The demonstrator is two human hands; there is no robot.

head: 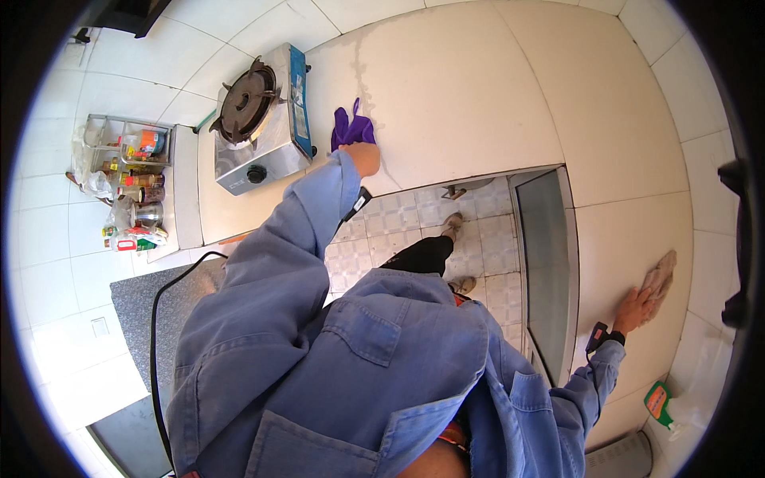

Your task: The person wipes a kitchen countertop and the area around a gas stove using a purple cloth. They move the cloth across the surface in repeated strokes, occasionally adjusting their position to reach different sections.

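My left hand (362,159) grips a purple cloth (354,128) against the beige countertop (454,101), just right of a gas stove. A loop of the cloth sticks up past my fingers. Far to the right, my right hand (633,310) lies over a crumpled greyish-brown cloth (660,278) on the side stretch of the counter, fingers spread across its near end. A dark band with a small device sits on my right wrist. A wet-looking streak (360,60) runs over the countertop beyond the purple cloth.
The single-burner gas stove (263,119) stands at the left. Beside it, a ledge carries a wire rack (128,140) and several jars and bottles (143,194). A green spray bottle (658,404) is at lower right. Below the counter edge is a glass-panelled cabinet door (542,239).
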